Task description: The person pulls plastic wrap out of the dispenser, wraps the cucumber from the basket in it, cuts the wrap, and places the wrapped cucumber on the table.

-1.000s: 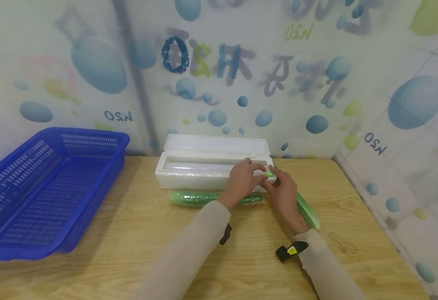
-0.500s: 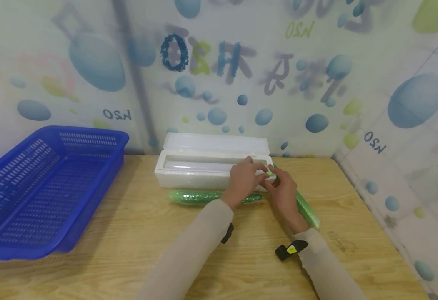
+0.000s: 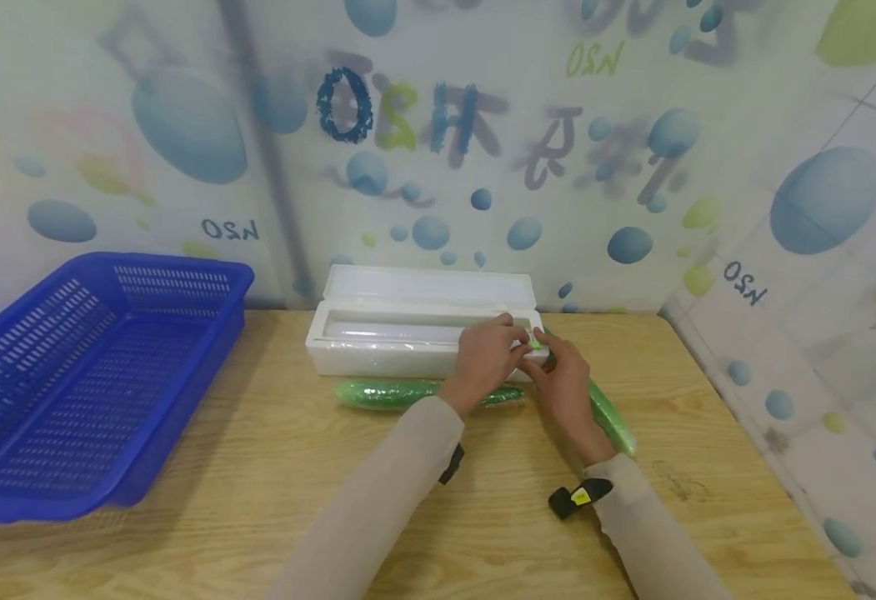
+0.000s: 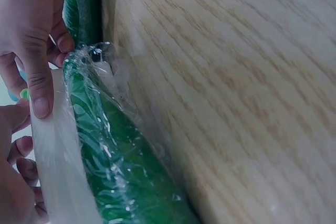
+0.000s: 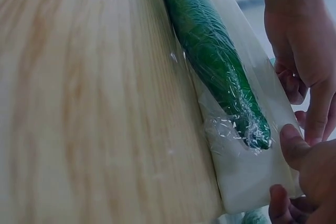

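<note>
A long white box (image 3: 377, 360) that looks like foam stands at the back with its lid (image 3: 430, 286) raised, showing a long pale recess. My left hand (image 3: 484, 358) reaches over its right end, fingertips pinching a small bright green piece (image 3: 534, 342). My right hand (image 3: 563, 387) grips the same end, its thumb (image 5: 293, 141) against the front face. One film-wrapped cucumber (image 3: 385, 394) lies along the box's front, partly hidden by my left forearm. A second wrapped cucumber (image 3: 613, 421) slants past the right end, partly behind my right hand.
On the left stands a blue perforated plastic basket (image 3: 133, 467). The wood-grain table (image 3: 257, 467) meets a patterned wall (image 3: 422, 208) right behind the box, and another wall (image 3: 820, 358) runs along the right side.
Both hands stay at the box's right end; my left fingertips draw in slightly around the green piece. The head view shifts a little, while the box and cucumbers keep their places.
</note>
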A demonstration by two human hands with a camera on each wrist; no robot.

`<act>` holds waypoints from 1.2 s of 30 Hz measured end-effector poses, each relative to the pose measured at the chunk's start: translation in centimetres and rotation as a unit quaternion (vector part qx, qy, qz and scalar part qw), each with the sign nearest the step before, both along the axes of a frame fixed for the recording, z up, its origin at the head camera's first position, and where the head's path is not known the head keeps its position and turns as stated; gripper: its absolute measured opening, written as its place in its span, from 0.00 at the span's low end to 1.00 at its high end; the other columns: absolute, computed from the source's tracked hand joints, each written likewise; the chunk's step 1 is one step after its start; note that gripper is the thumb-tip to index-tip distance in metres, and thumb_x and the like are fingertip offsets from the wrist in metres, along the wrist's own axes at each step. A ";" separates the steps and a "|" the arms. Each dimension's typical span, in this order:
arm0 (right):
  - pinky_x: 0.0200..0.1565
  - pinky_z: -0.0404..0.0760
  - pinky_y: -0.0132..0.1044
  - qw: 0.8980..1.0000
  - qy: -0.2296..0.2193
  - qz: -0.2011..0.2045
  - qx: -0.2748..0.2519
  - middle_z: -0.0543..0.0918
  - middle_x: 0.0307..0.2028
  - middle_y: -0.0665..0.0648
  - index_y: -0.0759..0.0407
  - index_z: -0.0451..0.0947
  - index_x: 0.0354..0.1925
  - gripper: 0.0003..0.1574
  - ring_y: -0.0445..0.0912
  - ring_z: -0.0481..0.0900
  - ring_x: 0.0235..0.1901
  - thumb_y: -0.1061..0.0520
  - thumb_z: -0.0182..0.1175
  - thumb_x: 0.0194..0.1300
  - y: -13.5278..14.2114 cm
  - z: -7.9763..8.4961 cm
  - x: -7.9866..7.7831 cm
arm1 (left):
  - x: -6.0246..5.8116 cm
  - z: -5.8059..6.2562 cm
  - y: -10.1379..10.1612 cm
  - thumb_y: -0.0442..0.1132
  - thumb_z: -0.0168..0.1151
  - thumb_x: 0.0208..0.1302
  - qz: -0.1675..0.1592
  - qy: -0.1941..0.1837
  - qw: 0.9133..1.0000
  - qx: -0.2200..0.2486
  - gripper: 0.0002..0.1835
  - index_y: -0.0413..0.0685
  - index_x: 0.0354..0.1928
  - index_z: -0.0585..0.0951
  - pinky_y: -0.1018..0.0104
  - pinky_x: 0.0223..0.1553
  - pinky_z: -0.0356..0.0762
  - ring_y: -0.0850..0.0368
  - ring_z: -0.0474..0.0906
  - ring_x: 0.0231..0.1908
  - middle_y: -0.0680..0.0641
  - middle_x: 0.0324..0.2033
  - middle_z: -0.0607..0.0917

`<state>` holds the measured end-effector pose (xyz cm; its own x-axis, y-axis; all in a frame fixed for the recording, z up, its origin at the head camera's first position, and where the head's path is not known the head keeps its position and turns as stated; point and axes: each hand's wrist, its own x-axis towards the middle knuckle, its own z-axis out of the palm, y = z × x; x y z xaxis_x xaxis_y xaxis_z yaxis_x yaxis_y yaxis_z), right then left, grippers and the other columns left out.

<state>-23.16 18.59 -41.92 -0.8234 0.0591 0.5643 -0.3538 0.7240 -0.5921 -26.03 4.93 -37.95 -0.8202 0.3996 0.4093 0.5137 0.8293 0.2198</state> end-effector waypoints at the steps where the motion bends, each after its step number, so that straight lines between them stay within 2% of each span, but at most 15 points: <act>1: 0.28 0.74 0.38 1.000 -0.002 0.001 0.000 0.77 0.31 0.63 0.66 0.77 0.55 0.31 0.51 0.75 0.25 0.60 0.72 0.53 0.0 0.0 0.0 | 0.0 0.0 0.0 0.52 0.63 0.63 -0.002 0.008 1.000 -0.003 0.09 0.61 0.40 0.87 0.72 0.24 0.70 0.64 0.75 0.25 0.59 0.28 0.76; 6: 0.28 0.74 0.38 1.000 -0.010 0.006 0.001 0.76 0.32 0.63 0.66 0.76 0.56 0.30 0.51 0.75 0.26 0.61 0.70 0.55 0.1 -0.2 -0.1 | -0.1 -0.1 -0.1 0.50 0.63 0.63 -0.008 0.030 0.999 -0.010 0.08 0.61 0.40 0.87 0.72 0.23 0.70 0.64 0.75 0.25 0.59 0.28 0.76; 10: 0.28 0.73 0.38 1.000 -0.005 0.007 0.003 0.76 0.31 0.62 0.66 0.76 0.56 0.30 0.51 0.74 0.25 0.61 0.70 0.55 0.1 -0.2 -0.2 | -0.1 0.1 -0.1 0.49 0.63 0.64 -0.013 0.015 1.000 -0.015 0.08 0.59 0.40 0.87 0.73 0.24 0.70 0.64 0.75 0.25 0.59 0.29 0.77; 16: 0.26 0.73 0.37 1.000 0.024 0.008 0.012 0.76 0.29 0.62 0.68 0.76 0.54 0.30 0.51 0.74 0.24 0.61 0.71 0.53 0.2 -0.3 -0.3 | -0.4 0.4 -0.1 0.48 0.63 0.64 -0.020 -0.005 0.999 -0.025 0.08 0.58 0.41 0.86 0.71 0.28 0.73 0.64 0.77 0.29 0.59 0.32 0.80; 20: 0.27 0.73 0.38 1.000 0.018 0.010 0.016 0.75 0.29 0.62 0.68 0.76 0.55 0.31 0.51 0.74 0.24 0.60 0.71 0.53 0.2 -0.3 -0.4 | -0.4 0.5 -0.2 0.47 0.63 0.64 -0.015 -0.010 0.999 -0.034 0.07 0.58 0.41 0.86 0.70 0.29 0.75 0.64 0.78 0.30 0.60 0.33 0.81; 36: 0.28 0.72 0.40 1.000 0.009 0.020 0.021 0.74 0.29 0.61 0.69 0.75 0.56 0.32 0.50 0.72 0.26 0.58 0.69 0.55 0.2 0.0 0.0 | 0.2 0.6 -1.1 0.46 0.63 0.64 -0.020 0.024 0.999 -0.037 0.07 0.57 0.40 0.87 0.69 0.30 0.75 0.61 0.76 0.29 0.58 0.31 0.79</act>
<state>-23.15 18.82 -41.93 -0.8145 0.0019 0.5802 -0.3933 0.7334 -0.5545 -25.88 3.82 -37.37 -0.7839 0.4618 0.4150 0.5544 0.8216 0.1331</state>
